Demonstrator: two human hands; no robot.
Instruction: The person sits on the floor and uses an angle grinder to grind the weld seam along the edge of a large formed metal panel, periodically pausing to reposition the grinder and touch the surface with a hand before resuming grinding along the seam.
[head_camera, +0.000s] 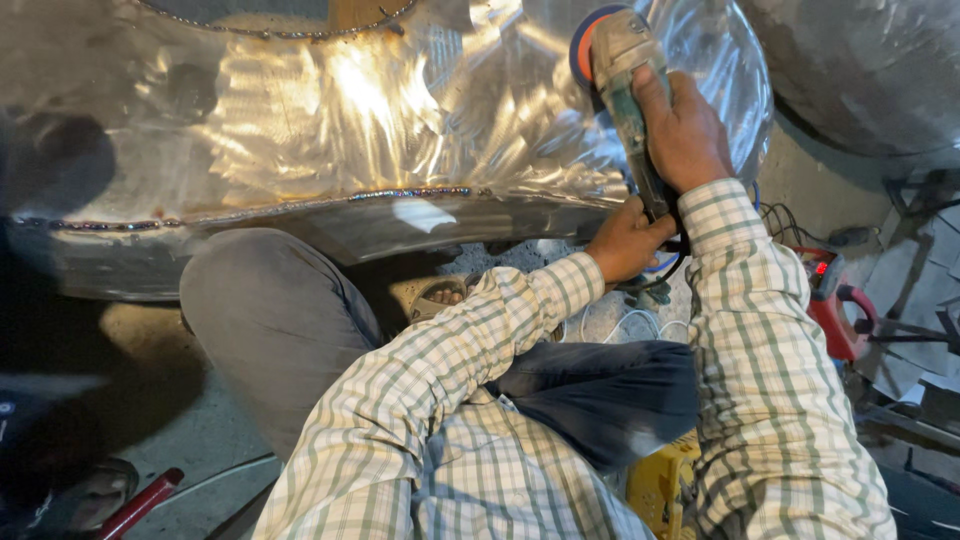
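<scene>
At the far left the big metal vessel (300, 130) fades into dark shadow, and its lower rim curves just above the concrete floor (190, 420), leaving a low gap beneath. A red-handled tool (140, 503) lies on the floor at the bottom left corner. A weld seam (400, 194) runs along the vessel's side as a thin, beaded, discoloured line, and above it the steel is bright and brushed with sweeping grind marks that catch the light. The person's grey trouser leg (270, 320) folds under the rim, so knees and vessel are close and there is little spare room between them.

The left hand (625, 240), in a checked sleeve, is closed around the rear end of the angle grinder (630, 95), down where the cable leaves it. The right hand (685, 130) is wrapped over the grinder's body from above. The grinder stands against the vessel's curved wall, its long axis running nearly straight up the picture and leaning a little left, with the head and its blue-and-orange disc (585, 45) pointing away from the person onto the steel.

Further right, cables (785, 220) trail over the ground beside a red machine (835, 305), and a second rounded steel body (870, 70) crowds the upper right corner, narrowing the space there.
</scene>
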